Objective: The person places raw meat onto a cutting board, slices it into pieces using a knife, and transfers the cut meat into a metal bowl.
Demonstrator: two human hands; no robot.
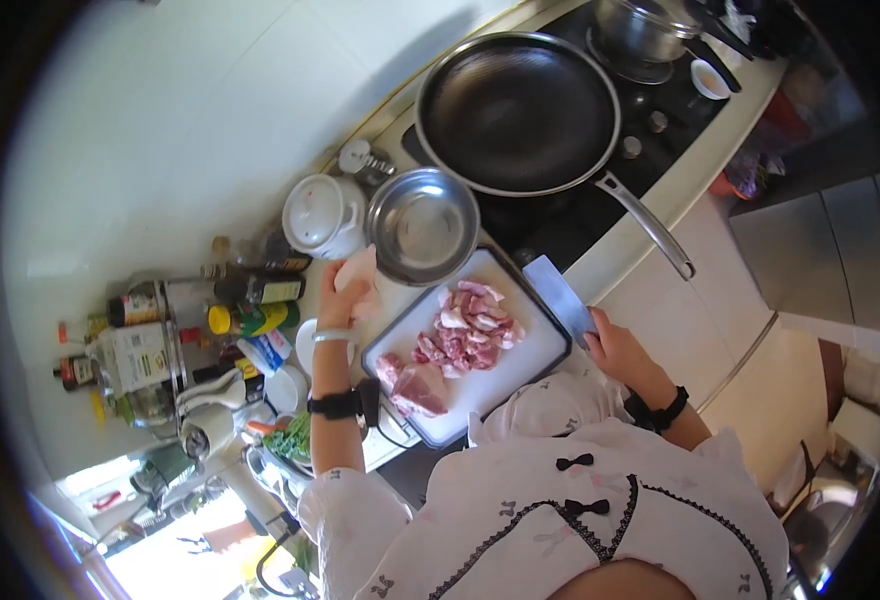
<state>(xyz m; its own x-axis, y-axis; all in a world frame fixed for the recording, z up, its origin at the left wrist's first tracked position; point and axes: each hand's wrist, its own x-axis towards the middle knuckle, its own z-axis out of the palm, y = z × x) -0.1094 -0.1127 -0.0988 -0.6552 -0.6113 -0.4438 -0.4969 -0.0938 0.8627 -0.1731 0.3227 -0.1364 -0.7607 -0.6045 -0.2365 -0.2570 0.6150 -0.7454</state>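
My right hand (615,345) is closed round the handle of a cleaver (558,298), its broad blade at the right edge of the cutting board (378,341). My left hand (338,298) pinches a pale pinkish, flat, limp piece (360,272) whose kind I cannot make out, beside the steel bowl (423,226). Cut pieces of raw meat (472,330) lie heaped on the white board. Nearer to me on the same board are larger uncut chunks of meat (420,388).
A large frying pan (520,110) stands on the black hob, its handle (650,225) jutting over the counter edge. Behind it is a steel pot (645,30). A white lidded jar (320,215) sits beside the bowl. Several sauce bottles (260,290) and green vegetables (290,440) are at the left.
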